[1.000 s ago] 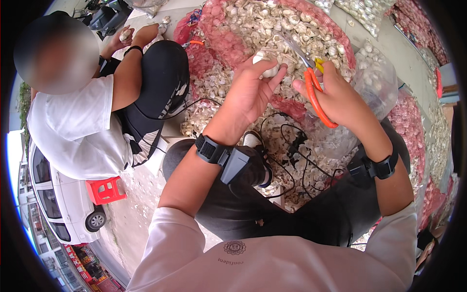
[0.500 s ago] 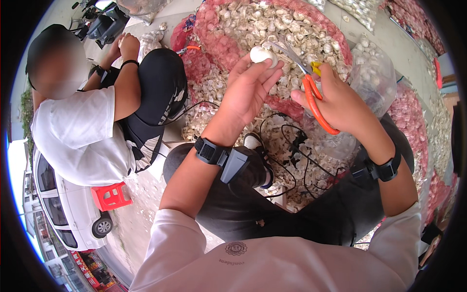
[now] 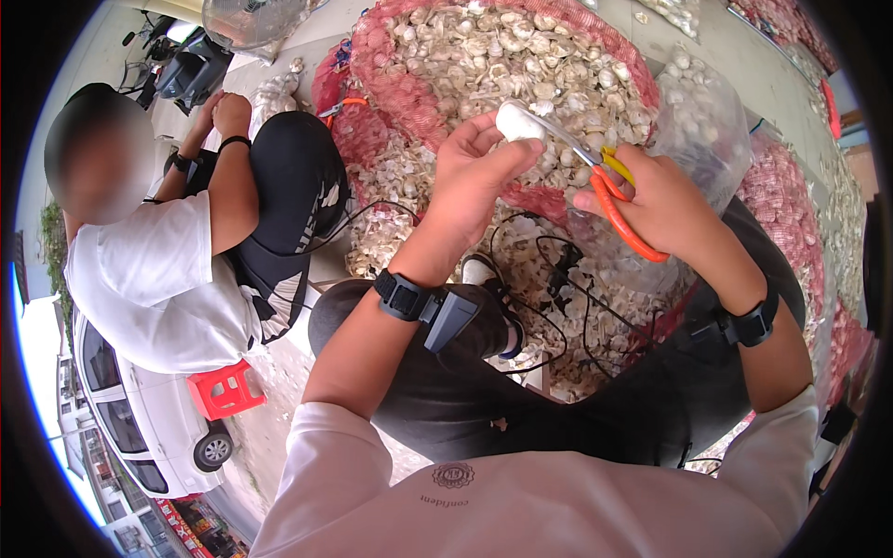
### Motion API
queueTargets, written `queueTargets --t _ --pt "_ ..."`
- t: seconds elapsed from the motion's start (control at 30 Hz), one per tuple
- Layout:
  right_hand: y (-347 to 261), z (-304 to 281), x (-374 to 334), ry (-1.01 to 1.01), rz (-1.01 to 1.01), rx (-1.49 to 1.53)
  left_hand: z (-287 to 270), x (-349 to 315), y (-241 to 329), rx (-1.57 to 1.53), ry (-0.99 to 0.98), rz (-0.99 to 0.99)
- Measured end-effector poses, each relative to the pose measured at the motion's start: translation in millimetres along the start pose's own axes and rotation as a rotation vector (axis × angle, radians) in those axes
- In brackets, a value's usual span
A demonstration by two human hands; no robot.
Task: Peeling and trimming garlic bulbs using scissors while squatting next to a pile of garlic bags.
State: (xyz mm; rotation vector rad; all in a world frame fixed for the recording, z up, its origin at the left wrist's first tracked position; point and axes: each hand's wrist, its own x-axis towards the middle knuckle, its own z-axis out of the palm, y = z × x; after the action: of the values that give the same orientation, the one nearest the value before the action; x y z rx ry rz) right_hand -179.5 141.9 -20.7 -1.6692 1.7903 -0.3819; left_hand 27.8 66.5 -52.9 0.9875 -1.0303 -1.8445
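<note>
My left hand [image 3: 473, 181] pinches a white garlic bulb [image 3: 517, 122] between thumb and fingers, above an open red mesh sack [image 3: 405, 98] heaped with garlic. From the right, my right hand [image 3: 665, 197] grips a pair of scissors [image 3: 621, 221] with orange handles and a bit of yellow by the fingers. The blades point left and reach the bulb's right side; they look nearly together. Whether they cut into the bulb cannot be made out. Papery garlic skins [image 3: 591, 367] lie below my hands, between my legs.
A clear plastic bag of peeled-looking bulbs [image 3: 702, 121] stands right of the sack. More red mesh sacks [image 3: 786, 200] line the right. Black cables [image 3: 558, 279] loop over the skins. To the left sits another person [image 3: 153, 270]; orange-handled scissors [image 3: 349, 102] lie near that person's knee.
The scissors' blades have closed toward each other and now meet the bulb. My left hand has turned, tilting the bulb toward the blades. The view has shifted slightly.
</note>
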Motion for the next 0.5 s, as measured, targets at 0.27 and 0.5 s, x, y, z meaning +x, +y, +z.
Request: queueTargets --t 0.27,0.5 --pt "15 -2 -6 0.104 -0.018 0.056 9 7 -9 -0.005 -0.012 -0.047" --pt "11 8 -6 0.227 -0.036 -0.091 8 15 -11 -0.061 -0.013 -0.099"
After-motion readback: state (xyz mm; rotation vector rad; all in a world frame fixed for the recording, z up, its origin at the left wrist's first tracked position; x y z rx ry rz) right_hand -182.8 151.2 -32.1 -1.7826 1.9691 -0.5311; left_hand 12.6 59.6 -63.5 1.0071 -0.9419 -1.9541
